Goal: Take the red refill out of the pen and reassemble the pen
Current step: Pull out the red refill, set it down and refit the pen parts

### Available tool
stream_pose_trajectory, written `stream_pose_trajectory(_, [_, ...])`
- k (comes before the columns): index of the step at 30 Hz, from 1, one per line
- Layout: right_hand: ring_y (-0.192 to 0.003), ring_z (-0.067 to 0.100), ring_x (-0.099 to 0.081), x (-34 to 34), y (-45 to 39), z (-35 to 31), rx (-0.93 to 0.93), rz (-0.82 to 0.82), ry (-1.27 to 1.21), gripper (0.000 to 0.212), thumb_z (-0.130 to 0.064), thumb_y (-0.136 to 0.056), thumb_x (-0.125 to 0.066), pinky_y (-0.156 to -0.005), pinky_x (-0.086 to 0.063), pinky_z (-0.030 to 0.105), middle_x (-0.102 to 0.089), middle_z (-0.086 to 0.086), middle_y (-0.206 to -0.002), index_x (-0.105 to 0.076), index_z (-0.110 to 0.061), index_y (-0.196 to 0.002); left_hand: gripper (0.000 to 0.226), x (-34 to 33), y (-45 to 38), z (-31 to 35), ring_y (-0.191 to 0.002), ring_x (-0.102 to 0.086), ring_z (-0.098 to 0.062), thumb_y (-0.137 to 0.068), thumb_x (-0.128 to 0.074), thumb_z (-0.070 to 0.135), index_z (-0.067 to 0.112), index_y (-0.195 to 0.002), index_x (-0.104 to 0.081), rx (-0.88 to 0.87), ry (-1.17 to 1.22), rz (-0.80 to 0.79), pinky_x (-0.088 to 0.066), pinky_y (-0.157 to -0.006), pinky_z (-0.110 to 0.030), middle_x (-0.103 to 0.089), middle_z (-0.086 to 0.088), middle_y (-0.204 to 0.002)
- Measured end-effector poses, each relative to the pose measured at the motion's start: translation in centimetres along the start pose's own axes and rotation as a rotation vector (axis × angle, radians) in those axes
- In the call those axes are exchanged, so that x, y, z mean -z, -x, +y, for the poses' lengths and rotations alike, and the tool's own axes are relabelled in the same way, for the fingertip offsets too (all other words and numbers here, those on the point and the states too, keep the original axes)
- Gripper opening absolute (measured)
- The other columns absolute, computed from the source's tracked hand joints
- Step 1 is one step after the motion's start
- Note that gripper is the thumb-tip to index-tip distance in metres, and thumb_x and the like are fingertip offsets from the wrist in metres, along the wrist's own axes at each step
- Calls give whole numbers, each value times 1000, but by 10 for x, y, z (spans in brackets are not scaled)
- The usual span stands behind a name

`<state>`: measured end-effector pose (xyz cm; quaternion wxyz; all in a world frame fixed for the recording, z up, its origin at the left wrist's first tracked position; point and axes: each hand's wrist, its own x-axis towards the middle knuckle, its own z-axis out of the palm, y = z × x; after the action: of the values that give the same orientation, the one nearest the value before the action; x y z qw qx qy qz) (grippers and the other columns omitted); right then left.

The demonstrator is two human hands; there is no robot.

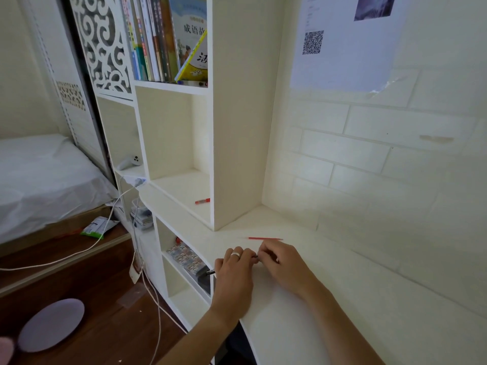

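Pen (210,272), slim, dark and hard, spans both fists at lower centre of the frame; it should be light and slick, best pinched near its joint. Left hand (233,270) and right hand (280,263) have fingers clamped on it. Red refill (264,238), thin and bendable, lies on the white table (342,299) just above.

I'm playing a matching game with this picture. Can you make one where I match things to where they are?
Things:
1. red refill
2. red pen
3. dark pen
4. books

Places:
A. top shelf
B. held in both hands
C. lying on the desk beyond the hands
D. lying in an open shelf cubby

Pairs: 1-C, 2-D, 3-B, 4-A
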<state>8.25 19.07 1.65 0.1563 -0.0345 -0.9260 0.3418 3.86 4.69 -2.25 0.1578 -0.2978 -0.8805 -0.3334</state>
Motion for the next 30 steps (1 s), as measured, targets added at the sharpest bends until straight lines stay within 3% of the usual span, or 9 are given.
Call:
stream_pose_trajectory(3, [-67,16,-62,0,0,1,-56,23,-11,36,-37,-103,-51,-67,-51,33,-68,3,-73,-63,-17,-76,27,3,1,2,-97,-44,-12,-98,-33,19,29,-103,-58,-8,10,-7,-34,-84,-34,-55,11,-98])
stream_pose_trajectory(7, [-69,6,-57,3,0,-1,11,1,-16,17,-24,-100,-57,-65,-45,17,-64,-7,-79,-63,-19,-85,41,3,1,2,-98,-43,-11,-95,-18,32,29,-105,-58,-18,15,-12,-36,-85,-35,-56,11,-98])
stream_pose_trajectory(11, [-58,6,-51,1,-1,2,-50,11,-27,37,-33,-103,-52,-61,-41,21,-62,-2,-67,-57,-21,-69,30,2,1,1,-97,-44,-12,-99,-29,26,29,-104,-58,-13,12,-8,-36,-85,-35,-56,10,-98])
stream_pose_trajectory(15, [-69,2,-55,5,-1,-1,26,-6,-20,18,-23,-101,-57,-66,-45,13,-62,-10,-75,-63,-18,-85,21,3,1,2,-100,-44,-11,-101,-41,19,28,-108,-59,-23,10,-5,-35,-87,-33,-57,10,-103])
stream_pose_trajectory(18, [-65,8,-58,4,-1,0,-6,-10,-15,26,-27,-102,-55,-61,-45,20,-67,-4,-74,-63,-16,-79,22,4,1,3,-100,-44,-11,-101,-41,17,29,-107,-58,-29,9,-9,-35,-86,-33,-57,10,-102])
stream_pose_trajectory(20, [-67,13,-62,4,0,1,-52,-6,-6,34,-35,-103,-52,-66,-50,31,-69,0,-75,-64,-17,-78,21,4,1,2,-99,-44,-12,-101,-42,16,29,-106,-58,-29,17,-9,-35,-86,-33,-57,10,-102])
stream_pose_trajectory(24, [-73,10,-62,5,1,-1,14,-31,-9,19,-28,-100,-57,-68,-49,22,-70,-4,-82,-66,-21,-85,21,4,1,1,-98,-43,-11,-101,-42,16,30,-106,-57,-29,25,-9,-35,-86,-33,-56,10,-100])
stream_pose_trajectory(30, [-66,3,-56,7,4,-5,-49,-113,-18,29,-27,-106,-50,-65,-41,16,-65,-9,-75,-63,-20,-80,24,5,1,4,-96,-46,-13,-99,-45,11,28,-100,-62,-25,65,-6,-36,-85,-35,-58,9,-95])
